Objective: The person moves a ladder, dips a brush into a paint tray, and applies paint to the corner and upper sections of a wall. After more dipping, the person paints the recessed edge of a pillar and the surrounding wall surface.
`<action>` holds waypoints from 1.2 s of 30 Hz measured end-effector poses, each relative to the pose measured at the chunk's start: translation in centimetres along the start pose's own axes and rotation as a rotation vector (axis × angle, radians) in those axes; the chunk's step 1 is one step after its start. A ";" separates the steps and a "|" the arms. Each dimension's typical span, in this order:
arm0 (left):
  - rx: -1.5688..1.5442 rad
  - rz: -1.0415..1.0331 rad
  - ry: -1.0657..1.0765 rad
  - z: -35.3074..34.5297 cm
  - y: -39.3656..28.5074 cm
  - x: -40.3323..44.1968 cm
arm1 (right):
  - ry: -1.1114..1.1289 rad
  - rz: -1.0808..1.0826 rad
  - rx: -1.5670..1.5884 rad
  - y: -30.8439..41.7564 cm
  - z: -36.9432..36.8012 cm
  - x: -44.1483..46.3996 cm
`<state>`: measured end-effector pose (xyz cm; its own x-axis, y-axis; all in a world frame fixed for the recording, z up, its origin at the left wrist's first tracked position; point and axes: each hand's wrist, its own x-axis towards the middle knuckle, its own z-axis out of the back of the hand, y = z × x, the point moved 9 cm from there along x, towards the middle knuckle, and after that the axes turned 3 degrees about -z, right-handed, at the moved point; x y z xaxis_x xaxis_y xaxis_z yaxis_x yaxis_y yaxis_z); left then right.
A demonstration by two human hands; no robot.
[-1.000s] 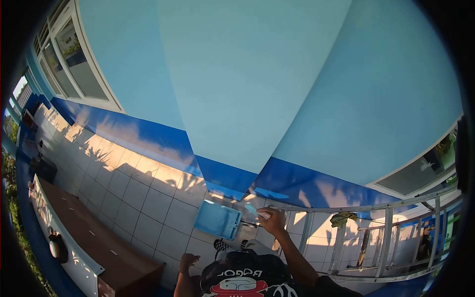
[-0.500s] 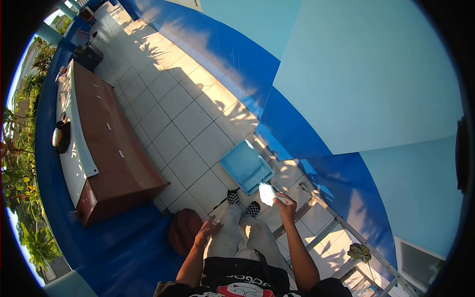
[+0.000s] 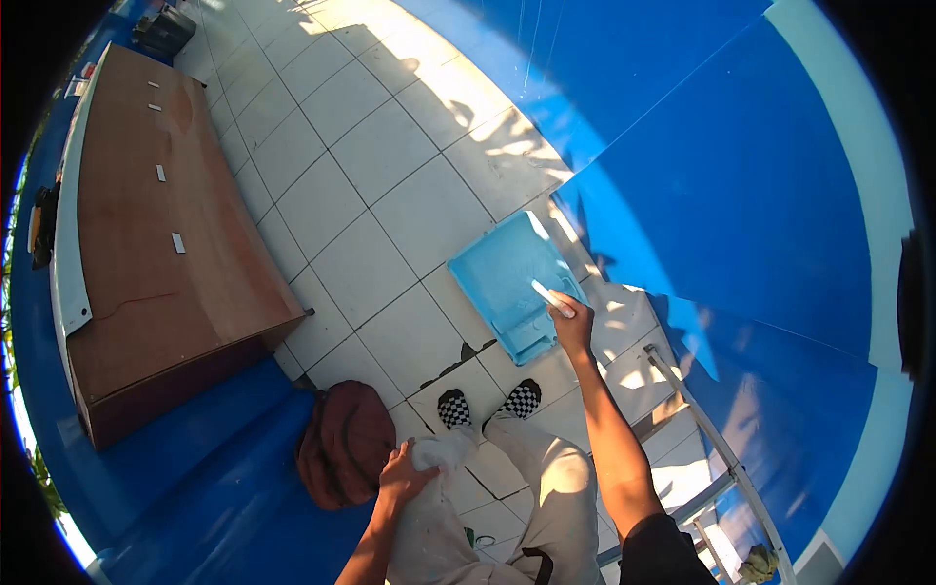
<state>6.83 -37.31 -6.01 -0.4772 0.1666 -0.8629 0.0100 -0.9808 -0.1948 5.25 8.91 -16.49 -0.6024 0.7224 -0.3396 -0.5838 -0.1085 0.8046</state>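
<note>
My right hand (image 3: pixel 575 323) is closed round a slim white tool (image 3: pixel 548 294), whose far end is over the light-blue paint tray (image 3: pixel 502 268). Whether the tool touches the tray I cannot tell. The tray lies on the tiled floor (image 3: pixel 390 244), just beyond my feet in checkered shoes (image 3: pixel 522 398). My left hand (image 3: pixel 402 475) rests on my left knee with its fingers apart and holds nothing. Beside it is a dark red backpack (image 3: pixel 346 444).
A brown wooden cabinet (image 3: pixel 175 234) lies along the left. At the lower right stands a metal ladder (image 3: pixel 721 444) with a crumpled cloth (image 3: pixel 758 563). A blue wall (image 3: pixel 741 175) rises at the right, and a dark bin (image 3: pixel 164 34) is at the top left.
The view has tilted down from the wall to the floor. My right hand has lowered the white tool to the tray, and my left hand has come to rest on my knee.
</note>
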 end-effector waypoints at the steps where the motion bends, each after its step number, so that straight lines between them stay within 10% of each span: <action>1: -0.038 0.013 -0.036 1.1 0.2 0.8 | 0.017 0.234 0.004 0.2 -2.0 1.8; 18: -0.244 -0.282 -0.461 8.8 -5.2 22.3 | 0.473 0.637 -0.246 -4.7 -10.9 10.5; 28: -0.183 -0.878 -0.745 5.9 -14.5 32.8 | -0.264 -0.409 0.987 -18.2 -5.4 5.2; 32: -1.113 -0.277 0.006 -4.7 -15.7 36.4 | -0.485 -0.558 0.961 -21.0 -4.8 1.0; 36: -1.154 0.219 0.281 -11.2 -14.8 35.4 | -0.592 -0.588 0.944 -20.4 -3.4 -1.1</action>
<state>-0.36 -15.74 -38.87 -0.1611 0.1651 -0.9730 0.9142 -0.3466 -0.2101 15.99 8.01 -34.17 0.0946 0.7173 -0.6903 0.0830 0.6854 0.7235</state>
